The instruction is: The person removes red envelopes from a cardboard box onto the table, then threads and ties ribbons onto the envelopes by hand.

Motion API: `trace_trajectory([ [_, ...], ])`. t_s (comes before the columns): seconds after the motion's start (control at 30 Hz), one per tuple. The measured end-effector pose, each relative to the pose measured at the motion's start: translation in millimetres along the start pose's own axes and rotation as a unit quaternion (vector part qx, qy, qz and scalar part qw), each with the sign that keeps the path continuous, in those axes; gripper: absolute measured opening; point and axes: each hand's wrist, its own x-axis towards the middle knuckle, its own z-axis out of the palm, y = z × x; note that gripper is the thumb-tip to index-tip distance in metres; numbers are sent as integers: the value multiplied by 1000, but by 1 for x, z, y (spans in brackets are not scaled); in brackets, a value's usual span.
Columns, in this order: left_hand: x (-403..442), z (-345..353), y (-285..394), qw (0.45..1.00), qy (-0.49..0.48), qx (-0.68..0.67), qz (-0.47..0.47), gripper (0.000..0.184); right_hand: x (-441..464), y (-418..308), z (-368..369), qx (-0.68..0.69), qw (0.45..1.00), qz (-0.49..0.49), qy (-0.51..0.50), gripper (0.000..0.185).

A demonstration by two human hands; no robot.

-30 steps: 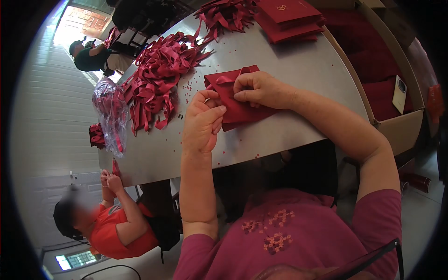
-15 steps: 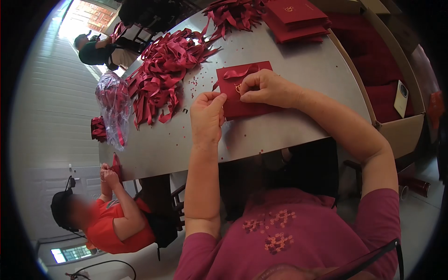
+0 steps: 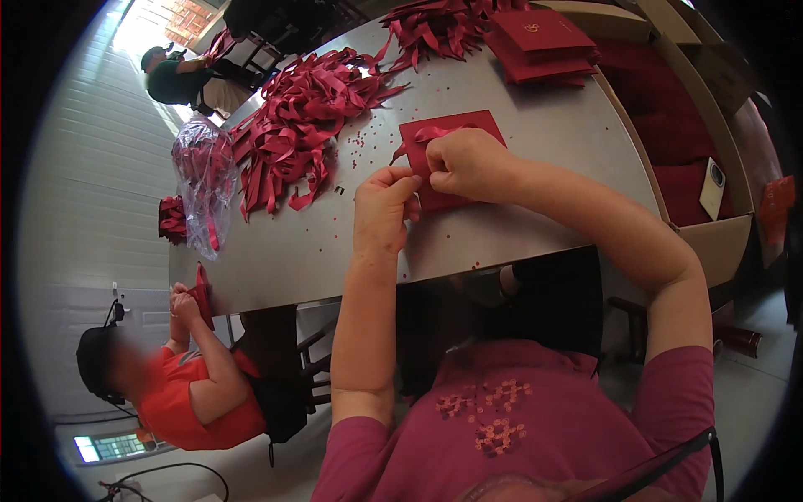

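A flat red paper bag (image 3: 456, 122) lies on the metal table in front of me, with a red ribbon (image 3: 428, 134) looped across its upper part. At the bag's left edge, my left hand (image 3: 386, 209) is closed, thumb and forefinger pinching that edge. My right hand (image 3: 473, 166) lies over the middle of the bag, fingers curled and pressed together. Whatever is between its fingertips is hidden. The two hands' fingertips are close together, and the right hand covers much of the bag's front.
A heap of red ribbons (image 3: 297, 117) lies to the left, beside a clear plastic bag (image 3: 205, 192). Stacked red bags (image 3: 539, 38) sit at the back right. A carton (image 3: 728, 230) on the right holds a phone (image 3: 712, 189). A co-worker in red (image 3: 196, 402) sits at the left.
My right hand has turned and closed further, now covering the gold emblem that showed before. Both hands stay at the bag. The whole view has shifted slightly.
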Motion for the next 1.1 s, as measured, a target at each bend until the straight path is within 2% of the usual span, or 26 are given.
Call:
trace_trajectory([
  [0.03,-1,0,0,1000,-1,-2,0,11,1,-6,0,-73,997,-14,-3,16],
  [0.13,-2,3,0,999,19,45,23,9,0,-19,10,-158,984,-71,28,12],
  [0.27,-3,-1,2,999,20,6,31,7,-2,-27,22,-221,968,-115,38,9],
  [0.33,-6,-4,4,1000,11,-3,28,7,1,-23,17,-140,984,-95,63,9],
  [0.37,-9,-4,6,1000,8,-3,29,6,3,-20,12,-140,983,-96,63,9],
  [0.43,-12,-4,7,1000,5,-5,29,6,6,-19,-7,-2,999,3,-41,12],
  [0.5,-12,-4,8,1000,-2,-9,26,6,6,-14,-2,19,999,-2,-42,13],
  [0.57,-11,-2,7,999,-7,9,37,7,4,-14,8,-163,980,-106,27,9],
  [0.7,-15,6,13,994,-2,95,59,10,-1,-23,10,-192,967,-168,30,9],
  [0.8,-9,-3,9,998,-31,33,54,12,1,-10,13,-167,974,-147,42,7],
  [0.87,-7,-10,6,998,-47,11,48,13,-2,3,11,75,988,-115,70,8],
  [0.97,-7,-16,4,996,-79,-2,37,17,-6,16,17,154,972,-153,91,7],
  [1.1,-1,-19,-2,994,-102,-2,31,19,-18,1,19,119,981,-97,121,8],
])
